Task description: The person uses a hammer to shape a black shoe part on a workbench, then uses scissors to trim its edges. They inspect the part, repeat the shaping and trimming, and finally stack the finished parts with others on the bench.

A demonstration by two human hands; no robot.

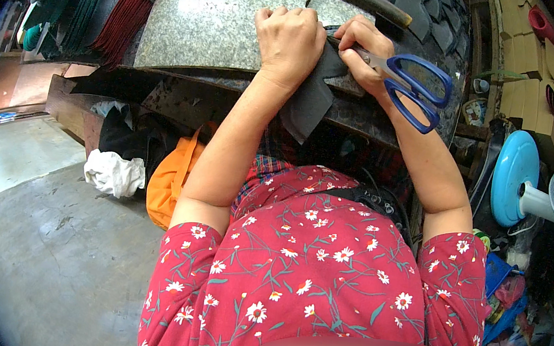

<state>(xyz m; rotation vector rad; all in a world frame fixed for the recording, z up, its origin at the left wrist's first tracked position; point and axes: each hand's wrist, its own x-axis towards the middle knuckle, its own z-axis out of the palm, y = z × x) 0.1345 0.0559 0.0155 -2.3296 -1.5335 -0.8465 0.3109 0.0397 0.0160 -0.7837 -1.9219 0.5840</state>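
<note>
The right grip point(370, 52) is closed around the metal of the scissors point(395, 64), not through their loops. The blue loops stick out free, past the fingers; holding so close to the blades probably gives short, fine control. Whether those fingers also pinch the dark piece point(308, 104) cannot be told.

The left grip point(290, 45) is a tight fist against the upper end of that piece, fingertips hidden, seemingly to keep it steady. The two grips sit near each other, which likely keeps the stretch between them firm. The rest of the piece hangs toward the lap, over the near edge of the bench point(444, 69).

Both grips are above a pale slab point(206, 17), which looks meant as a hard work surface. A hammer point(369, 2) lies just beyond them, within easy reach. To its right, dark cutouts point(437, 19) are heaped aside. At the left, red strips point(126, 13) are tied in a bundle, presumably for tidiness. Farther right stands a fan point(535, 201); an orange bag point(167, 186) is beside the left forearm.
</note>
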